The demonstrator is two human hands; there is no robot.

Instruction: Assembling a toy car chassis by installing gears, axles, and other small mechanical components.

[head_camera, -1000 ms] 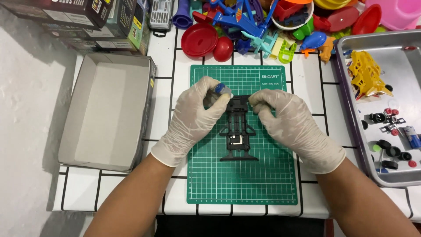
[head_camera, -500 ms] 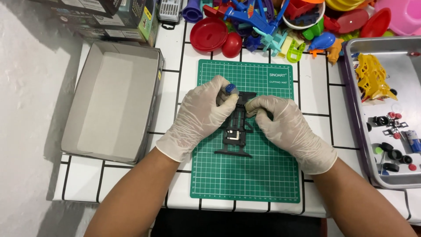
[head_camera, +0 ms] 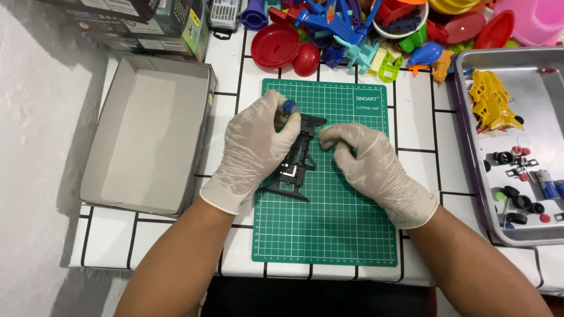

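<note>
Gripping the black frame [head_camera: 296,159] on the green mat [head_camera: 329,235], left hand [head_camera: 254,152] also pinches a blue piece [head_camera: 289,106] above its fingertips; right hand [head_camera: 370,167] presses clenched fingers beside it. Recommend steady, level support.

Green mat [head_camera: 329,235]: lower half bare, open approach from the near desk [head_camera: 411,105] edge. Mat centre taken by both gloved hands, left hand [head_camera: 255,149] and right hand [head_camera: 370,167], around the black frame [head_camera: 296,161]. Left flank blocked by the open cardboard box [head_camera: 147,132]. Right flank blocked by the metal tray [head_camera: 517,147]. Far edge crowded with plastic toys [head_camera: 352,29]; narrow bare strips of desk beside the mat.
</note>
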